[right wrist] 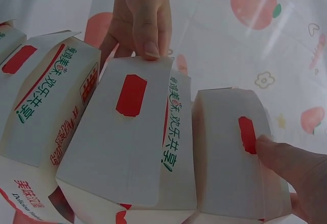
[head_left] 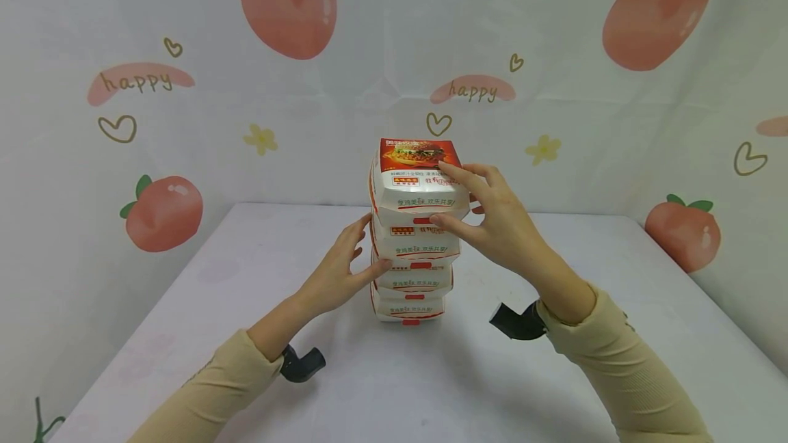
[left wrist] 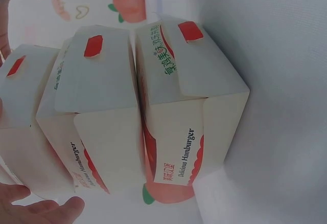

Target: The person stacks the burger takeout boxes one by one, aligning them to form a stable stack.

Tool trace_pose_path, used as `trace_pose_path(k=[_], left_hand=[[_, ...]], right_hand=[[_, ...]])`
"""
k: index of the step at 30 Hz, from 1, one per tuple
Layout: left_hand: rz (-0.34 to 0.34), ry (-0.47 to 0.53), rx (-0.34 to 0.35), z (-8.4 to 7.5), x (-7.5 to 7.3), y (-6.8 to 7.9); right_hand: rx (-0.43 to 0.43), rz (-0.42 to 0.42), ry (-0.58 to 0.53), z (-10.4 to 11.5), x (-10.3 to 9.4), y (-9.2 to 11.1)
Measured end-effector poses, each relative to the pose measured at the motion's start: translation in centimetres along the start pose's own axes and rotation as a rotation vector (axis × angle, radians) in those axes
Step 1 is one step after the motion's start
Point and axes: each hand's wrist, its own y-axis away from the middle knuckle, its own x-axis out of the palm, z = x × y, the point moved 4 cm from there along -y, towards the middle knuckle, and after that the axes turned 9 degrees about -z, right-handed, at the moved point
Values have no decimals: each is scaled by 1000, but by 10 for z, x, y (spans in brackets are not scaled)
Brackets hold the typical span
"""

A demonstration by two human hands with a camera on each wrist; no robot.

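Note:
Several white hamburger boxes with red tabs stand in one stack. The top box (head_left: 421,190) has a burger picture on its lid. My right hand (head_left: 498,224) grips this box at its right side, its thumb on the front by the red tab (right wrist: 247,135) and a finger across the lid. My left hand (head_left: 335,275) rests against the left side of the stack, fingers fairly straight. Its thumb lies at the front left edge, by the second box (head_left: 417,243) and third box (head_left: 414,282). The bottom box (left wrist: 209,81) sits on the table. Boxes hide some of my fingertips.
The stack stands on a white table (head_left: 542,388), toward its far side. Behind hangs a white cloth (head_left: 369,81) printed with peaches, hearts and flowers. A black wrist mount (head_left: 301,364) sticks out from the left cuff, another mount (head_left: 518,321) from the right.

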Motion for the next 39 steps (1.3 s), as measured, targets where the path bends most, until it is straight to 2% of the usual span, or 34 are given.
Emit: trace_pose_path(k=[39], left_hand=[[4, -1, -2, 0, -1, 1]], right_hand=[[13, 23, 14, 0, -2, 0]])
